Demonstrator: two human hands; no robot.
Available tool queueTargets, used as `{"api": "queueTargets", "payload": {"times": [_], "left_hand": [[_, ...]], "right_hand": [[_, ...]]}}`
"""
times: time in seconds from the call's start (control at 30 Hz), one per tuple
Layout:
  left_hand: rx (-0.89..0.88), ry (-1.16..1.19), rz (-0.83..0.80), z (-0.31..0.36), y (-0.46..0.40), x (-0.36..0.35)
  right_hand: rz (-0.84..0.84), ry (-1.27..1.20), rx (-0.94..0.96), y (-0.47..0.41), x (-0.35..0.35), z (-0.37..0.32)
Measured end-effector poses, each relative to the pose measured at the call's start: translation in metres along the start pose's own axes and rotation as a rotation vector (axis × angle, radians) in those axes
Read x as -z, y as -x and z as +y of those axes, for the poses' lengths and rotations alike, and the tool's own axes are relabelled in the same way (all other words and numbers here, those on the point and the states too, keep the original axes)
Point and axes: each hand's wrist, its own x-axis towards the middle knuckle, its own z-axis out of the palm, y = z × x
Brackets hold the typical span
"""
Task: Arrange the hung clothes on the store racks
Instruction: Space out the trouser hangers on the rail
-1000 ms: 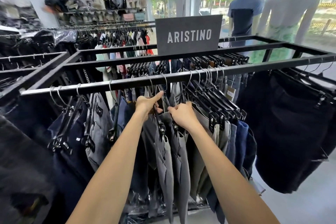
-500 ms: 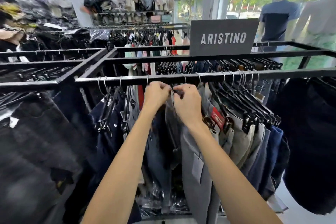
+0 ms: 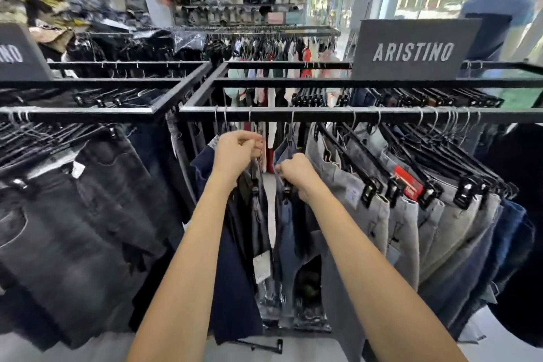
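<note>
A black metal rack rail point(image 3: 323, 114) runs across in front of me, hung with trousers on black clip hangers. My left hand point(image 3: 236, 153) grips the hanger of a dark navy pair point(image 3: 232, 244) just under the rail. A little lower and to the right, my right hand point(image 3: 296, 175) grips the hanger of a blue denim pair point(image 3: 286, 244). A narrow gap lies between the two pairs. Several grey trousers point(image 3: 370, 200) hang packed to the right of my right hand.
Black jeans point(image 3: 88, 214) fill the neighbouring rack on the left. An ARISTINO sign point(image 3: 412, 51) stands on the rack top at right. More racks and shelves of clothes stand behind. A loose black hanger point(image 3: 261, 345) lies on the pale floor below.
My view and both hands have shifted left along the rail, from the grey trousers to the navy and denim pairs. The hands have drawn apart, opening a gap between the two hangers.
</note>
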Motion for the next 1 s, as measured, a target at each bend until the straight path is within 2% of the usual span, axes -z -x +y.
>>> {"api": "queueTargets", "payload": {"times": [0.17, 0.3, 0.4, 0.43, 0.53, 0.67, 0.73, 0.8, 0.87, 0.93, 1.0], "left_hand": [[0.015, -0.101, 0.039, -0.011, -0.021, 0.037], [-0.098, -0.370, 0.105, -0.011, -0.020, 0.043], [0.010, -0.484, 0.070, -0.024, -0.026, 0.047], [0.091, -0.455, 0.029, -0.031, -0.027, 0.048], [0.272, -0.133, -0.042, -0.044, -0.025, 0.051], [0.304, 0.076, -0.133, -0.052, -0.028, 0.057], [0.346, 0.223, -0.168, -0.053, -0.027, 0.059], [0.406, 0.394, -0.220, -0.052, -0.026, 0.060], [0.457, 0.513, -0.252, -0.051, -0.029, 0.061], [0.501, 0.593, -0.259, -0.046, -0.028, 0.061], [0.517, 0.639, -0.261, -0.043, -0.025, 0.059]], "right_hand": [[0.011, 0.029, -0.032, -0.008, -0.011, 0.000], [0.034, 0.060, -0.028, -0.008, -0.019, -0.002], [0.064, 0.130, -0.011, -0.005, -0.019, -0.001], [0.075, 0.151, 0.002, -0.006, -0.019, 0.000], [0.121, 0.182, 0.030, -0.008, -0.019, 0.007], [0.133, 0.190, 0.030, -0.010, -0.022, 0.010], [0.165, 0.272, 0.055, 0.000, -0.026, 0.007], [0.384, 0.454, 0.218, 0.011, -0.028, 0.003], [0.582, 0.497, 0.501, 0.027, -0.034, -0.006], [0.572, 0.429, 0.686, 0.042, -0.047, -0.020], [0.473, 0.428, 0.705, 0.049, -0.065, -0.028]]}}
